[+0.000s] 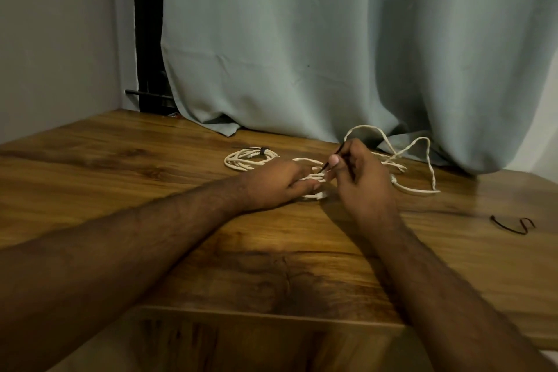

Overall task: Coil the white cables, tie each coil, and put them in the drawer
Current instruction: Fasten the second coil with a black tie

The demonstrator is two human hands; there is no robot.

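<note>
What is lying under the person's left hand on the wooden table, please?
A white cable coil shows beneath the left hand, pressed onto the table. The hand covers most of its loops, so their number is hidden.

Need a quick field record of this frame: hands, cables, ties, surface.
left hand: presses a coil onto the table
right hand: pinches a dark tie over that coil
tied coil: far left, bound with a dark band
loose cable: uncoiled, right, near curtain
spare tie: table, far right
drawer: not visible
</note>
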